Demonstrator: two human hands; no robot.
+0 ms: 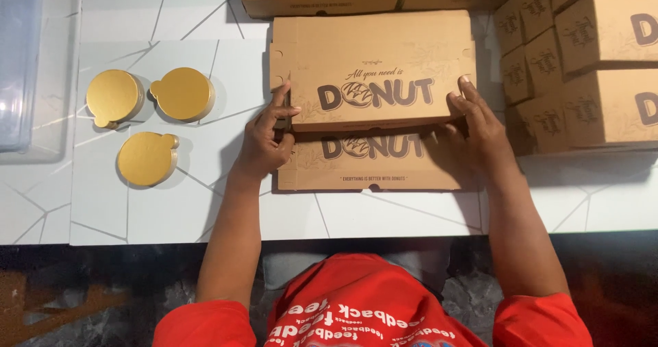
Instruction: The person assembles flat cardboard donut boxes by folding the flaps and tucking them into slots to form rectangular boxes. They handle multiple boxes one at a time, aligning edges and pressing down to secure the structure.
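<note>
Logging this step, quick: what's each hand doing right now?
Left hand: fingers curled on the left edge of the cardboard box.
Right hand: fingers pressing the box's right front edge.

We press our left hand and right hand on the near edge of a flat brown box on the white table. Three gold discs lie left; stacked boxes stand right.
</note>
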